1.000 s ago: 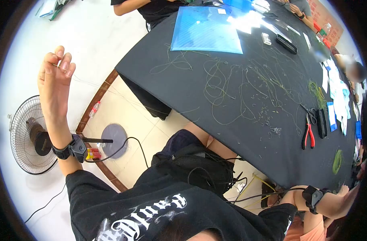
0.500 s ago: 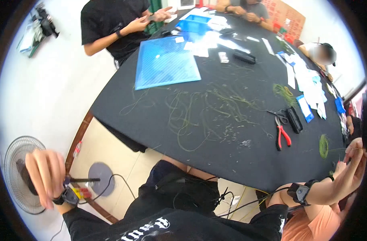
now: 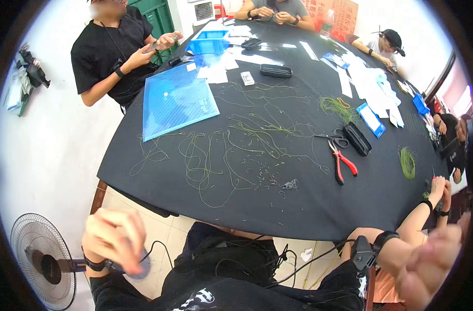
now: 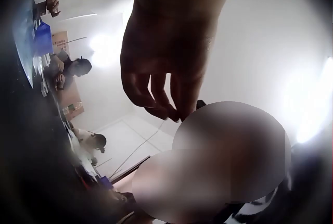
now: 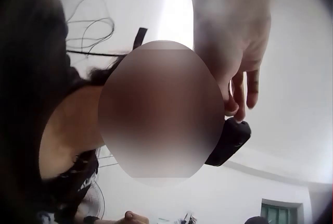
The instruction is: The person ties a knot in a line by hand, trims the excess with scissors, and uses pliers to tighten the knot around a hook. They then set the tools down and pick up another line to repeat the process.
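My left hand (image 3: 115, 236) is blurred in the head view, raised in front of the table's near left edge. In the left wrist view its fingertips come together, and a thin fishing line (image 4: 139, 146) runs down from them. Far to the right my right hand (image 3: 431, 264), also blurred, is lifted beside the table. Thumb and fingertip meet in the right wrist view; line between them is too fine to make out there. Green line lengths (image 3: 205, 166) lie in loops on the black table (image 3: 159, 202), with small hook-like bits (image 3: 267, 173) around them.
Red-handled pliers (image 3: 342, 163), scissors (image 3: 340, 139) and a black case (image 3: 357, 139) lie at the right, near a green line coil (image 3: 407, 163). A blue folder (image 3: 177, 101) covers the left side. A fan (image 3: 42, 264) stands at left. Other people sit or stand around the table.
My left hand has come down and inward from its high reach at the left. My right hand has moved nearer the head camera. The view has tilted up, showing more of the table.
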### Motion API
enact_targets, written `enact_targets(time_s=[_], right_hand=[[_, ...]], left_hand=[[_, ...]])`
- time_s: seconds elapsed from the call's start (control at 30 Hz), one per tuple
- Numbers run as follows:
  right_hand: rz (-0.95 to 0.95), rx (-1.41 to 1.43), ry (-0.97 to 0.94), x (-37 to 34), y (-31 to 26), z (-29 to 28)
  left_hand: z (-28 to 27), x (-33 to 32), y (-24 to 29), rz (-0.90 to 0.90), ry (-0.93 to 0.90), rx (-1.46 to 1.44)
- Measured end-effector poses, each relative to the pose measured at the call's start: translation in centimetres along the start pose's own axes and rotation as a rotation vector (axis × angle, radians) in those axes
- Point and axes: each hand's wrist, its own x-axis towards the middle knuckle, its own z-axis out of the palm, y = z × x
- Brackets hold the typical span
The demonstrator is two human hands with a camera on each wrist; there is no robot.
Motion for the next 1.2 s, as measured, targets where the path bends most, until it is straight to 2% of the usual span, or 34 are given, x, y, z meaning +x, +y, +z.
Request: enact_targets(time_s=[0.07,0.27,0.5,0.53,0.6,0.7,0.73,0.87,1.07,1.1,1.2], right_hand=[[-0.05,-0.084,0.055,0.1,-0.9,-0.1],[-0.151,-0.344,0.258,0.0,-1.5,0.3],[-0.147,-0.538,0.472,-0.9,-1.2,0.8],[-0.113,-0.495,0.418,-0.9,-2.0,0.3],[-0.295,-0.314,0.167,0.0,-0.6,-1.4],[0.078,-0.077,-0.307,-0.9,-3.4,-5.4],[0.246,0.046,-0.55,-0.4,-4.5,-7.6],[0.106,-0.024,-0.312,-0.4,-3.4,-6.2],[0.07,-0.039,-0.214,-1.3,-3.2,-5.4],[0.068,-0.039,-0.208,-1.3,-3.1,-5.3],[0.069,-0.032,-0.198,-1.4,-3.2,-5.2]], left_hand=[[0.6,0.9,-0.5,-0.111,0.013,0.163],[1.6,2.5,-2.3,-0.197,-0.058,0.109],[2.5,3.9,-4.1,-0.153,-0.166,0.133],[2.8,4.2,-4.3,-0.158,-0.177,0.118],[3.4,4.9,-4.3,-0.135,-0.224,0.085],[4.5,6.2,-4.3,-0.09,-0.318,0.048],[5.1,6.7,-4.4,-0.073,-0.345,0.041],[8.0,8.3,-5.7,0.012,-0.432,-0.059],[12.9,11.9,-6.8,0.117,-0.55,-0.124],[13.4,12.9,-7.3,0.144,-0.51,-0.109],[14.5,16.4,-9.1,0.018,-0.396,-0.042]])
